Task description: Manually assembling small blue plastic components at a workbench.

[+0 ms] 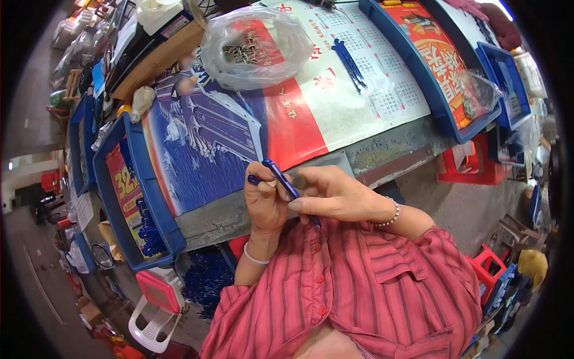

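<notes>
My left hand (266, 200) is closed around a slim, shiny blue pen-like stick (281, 179) just past the table's near edge. A second blue end (254, 179) pokes out between its fingers; whether it belongs to the same piece I cannot tell. My right hand (335, 194) pinches the lower part of the stick, thumb and fingers together. Farther off on the table, an open clear plastic bag (281, 48) holds many small metal pieces, perhaps screws. Several similar thin blue sticks (348, 63) lie on a printed calendar sheet (335, 122).
On the left a blue tray (173, 236) holds a heap of blue pieces (149, 230). Another long blue tray (439, 113) stands on the right, with a plastic bag (478, 90) in it. Below are a red stool (469, 167) and a white chair (158, 326).
</notes>
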The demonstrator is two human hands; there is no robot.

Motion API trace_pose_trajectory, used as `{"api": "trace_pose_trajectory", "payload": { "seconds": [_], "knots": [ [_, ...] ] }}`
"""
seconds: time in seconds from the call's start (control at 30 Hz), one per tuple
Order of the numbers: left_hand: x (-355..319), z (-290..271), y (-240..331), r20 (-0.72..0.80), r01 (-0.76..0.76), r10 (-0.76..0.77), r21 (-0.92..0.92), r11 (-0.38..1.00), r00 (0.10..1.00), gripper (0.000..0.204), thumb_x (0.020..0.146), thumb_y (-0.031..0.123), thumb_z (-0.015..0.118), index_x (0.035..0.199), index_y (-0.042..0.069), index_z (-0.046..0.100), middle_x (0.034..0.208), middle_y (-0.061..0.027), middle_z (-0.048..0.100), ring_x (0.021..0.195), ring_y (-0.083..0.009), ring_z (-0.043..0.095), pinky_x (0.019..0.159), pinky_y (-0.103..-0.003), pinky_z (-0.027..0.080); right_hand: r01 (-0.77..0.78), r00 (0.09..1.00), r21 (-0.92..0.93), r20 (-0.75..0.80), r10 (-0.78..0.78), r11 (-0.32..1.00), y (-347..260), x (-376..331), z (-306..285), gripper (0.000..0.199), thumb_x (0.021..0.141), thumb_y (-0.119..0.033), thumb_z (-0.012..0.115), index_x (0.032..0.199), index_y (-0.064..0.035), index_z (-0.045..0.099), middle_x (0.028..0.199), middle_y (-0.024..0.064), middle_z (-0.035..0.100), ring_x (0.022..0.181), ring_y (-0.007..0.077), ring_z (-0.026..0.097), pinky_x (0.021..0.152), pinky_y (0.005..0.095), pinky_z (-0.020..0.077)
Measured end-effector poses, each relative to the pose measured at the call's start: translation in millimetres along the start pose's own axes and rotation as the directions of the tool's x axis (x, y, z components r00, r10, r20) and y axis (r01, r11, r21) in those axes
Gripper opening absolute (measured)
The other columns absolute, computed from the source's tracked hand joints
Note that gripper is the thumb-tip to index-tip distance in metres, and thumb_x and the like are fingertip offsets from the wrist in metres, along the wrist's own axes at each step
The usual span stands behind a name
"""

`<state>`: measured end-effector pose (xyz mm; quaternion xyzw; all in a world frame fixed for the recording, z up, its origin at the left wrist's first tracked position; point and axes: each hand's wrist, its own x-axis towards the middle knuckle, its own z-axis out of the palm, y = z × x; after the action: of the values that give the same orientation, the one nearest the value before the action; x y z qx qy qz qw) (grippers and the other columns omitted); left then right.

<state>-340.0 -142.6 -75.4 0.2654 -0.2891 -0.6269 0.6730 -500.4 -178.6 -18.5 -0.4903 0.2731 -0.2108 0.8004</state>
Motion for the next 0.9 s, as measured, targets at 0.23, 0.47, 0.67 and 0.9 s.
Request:
{"api": "trace_pose_trajectory", "payload": {
  "seconds": [0.23, 0.47, 0.67, 0.9],
  "knots": [
    [1.9, -10.0, -12.0, 0.075, 0.191, -0.177, -0.445, 0.875, 0.981, 0.026, 0.088, 0.034, 0.061, 0.087, 0.013, 0.045, 0.061, 0.0039, 0.042, 0.051, -0.0056, 0.041, 0.046, -0.02, 0.038, 0.095, 0.995, 0.196, 0.004, -0.098, 0.976, 12.5, 11.8, 13.7, 0.026, 0.087, -0.019, 0.066, 0.1, -0.0006, 0.054, 0.079, 0.0011, 0.057, 0.064, 0.0064, 0.058, 0.056, 0.0219, 0.0459],
    [0.1, -14.5, -3.8, -0.047, 0.221, -0.251, -0.337, 0.915, 0.967, 0.026, 0.087, 0.032, 0.063, 0.091, 0.011, 0.048, 0.063, 0.0023, 0.043, 0.051, -0.0044, 0.04, 0.045, -0.019, 0.033, 0.119, 0.992, -0.121, -0.015, -0.122, 0.986, 25.7, 11.1, 1.6, 0.027, 0.086, -0.021, 0.068, 0.097, -0.0014, 0.054, 0.074, -0.0011, 0.054, 0.062, 0.0022, 0.05, 0.052, 0.0202, 0.0404],
    [15.3, 24.7, 54.6, 0.067, 0.324, -0.469, 0.637, 0.699, 0.88, 0.051, 0.09, 0.014, 0.059, 0.133, 0.003, 0.033, 0.071, 0.0006, 0.05, 0.062, -0.0033, 0.047, 0.057, -0.018, 0.038, 0.263, 0.887, -0.467, -0.228, -0.403, 0.844, -1.2, -2.1, -6.1, 0.035, 0.085, -0.026, 0.068, 0.104, -0.0006, 0.054, 0.071, 0.0082, 0.057, 0.058, 0.0128, 0.056, 0.056, 0.0274, 0.0455],
    [27.8, 51.8, 91.3, 0.293, -0.081, -0.584, 0.929, 0.362, 0.757, 0.083, 0.082, 0.008, 0.064, 0.146, 0.005, 0.01, 0.1, -0.0215, 0.062, 0.094, -0.0346, 0.063, 0.082, -0.038, 0.047, 0.389, 0.843, -0.74, 0.047, -0.536, 0.548, -9.8, -3.0, 1.7, 0.027, 0.086, -0.024, 0.061, 0.105, -0.0054, 0.057, 0.072, 0.0156, 0.062, 0.061, 0.0331, 0.062, 0.054, 0.0398, 0.0481]
  ]
}}
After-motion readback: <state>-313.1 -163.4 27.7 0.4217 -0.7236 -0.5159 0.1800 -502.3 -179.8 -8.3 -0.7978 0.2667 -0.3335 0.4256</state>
